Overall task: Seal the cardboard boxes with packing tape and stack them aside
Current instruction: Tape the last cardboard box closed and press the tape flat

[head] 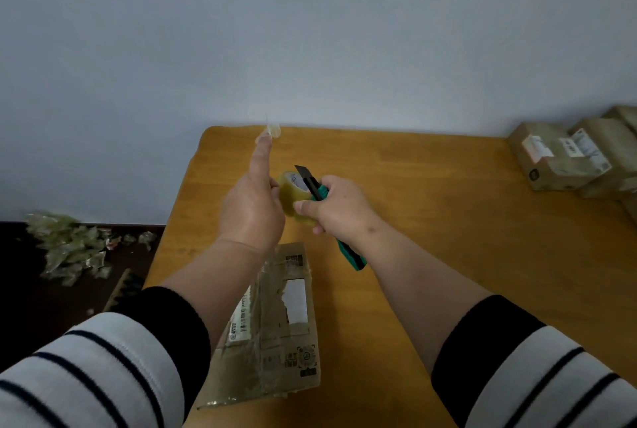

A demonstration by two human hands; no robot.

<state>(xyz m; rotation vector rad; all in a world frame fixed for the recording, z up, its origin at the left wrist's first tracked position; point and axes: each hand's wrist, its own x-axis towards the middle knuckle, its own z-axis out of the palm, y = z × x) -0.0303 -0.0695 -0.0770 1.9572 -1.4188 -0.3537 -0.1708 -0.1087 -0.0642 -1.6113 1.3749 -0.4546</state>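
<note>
My left hand is raised above the table with its forefinger pointing up, and a small scrap of clear tape clings to the fingertip. My right hand grips both a roll of yellowish packing tape and a green utility knife whose black blade sticks out up and to the left. Below my hands a flat cardboard box with labels and torn tape lies on the wooden table.
Several sealed cardboard boxes sit in a row at the table's far right. A heap of crumpled used tape lies on the dark floor to the left. A blue-grey wall stands behind the table.
</note>
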